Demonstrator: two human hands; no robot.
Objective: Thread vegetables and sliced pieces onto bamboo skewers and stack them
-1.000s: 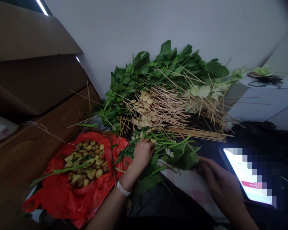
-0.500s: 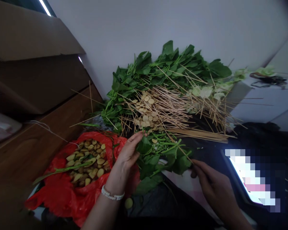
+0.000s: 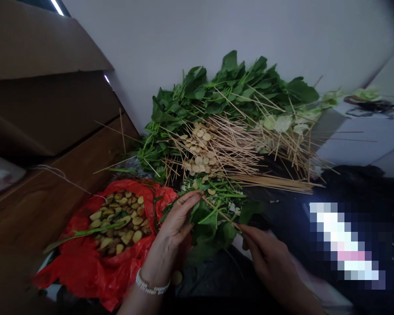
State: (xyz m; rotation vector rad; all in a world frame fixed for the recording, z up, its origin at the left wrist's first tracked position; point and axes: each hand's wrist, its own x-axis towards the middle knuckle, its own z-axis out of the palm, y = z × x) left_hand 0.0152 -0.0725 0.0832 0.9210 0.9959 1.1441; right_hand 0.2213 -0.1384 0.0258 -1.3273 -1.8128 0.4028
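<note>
Head cam: L hand (image 3: pixel 175 223) grips leaf bunch (image 3: pixel 207 224); R hand (image 3: pixel 269 262) pinches skewer (image 3: pixel 221 214) thru it.

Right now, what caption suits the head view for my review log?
Left hand holds green leaves while right hand pinches a bamboo skewer beside a red bag of sliced pieces.

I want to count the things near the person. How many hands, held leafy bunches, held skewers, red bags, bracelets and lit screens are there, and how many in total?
hands: 2, left hand and right hand
leafy bunch in the left hand: 1
skewer pinched by the right hand: 1
red bag: 1
bracelet: 1
lit screen: 1
Total: 7
</note>
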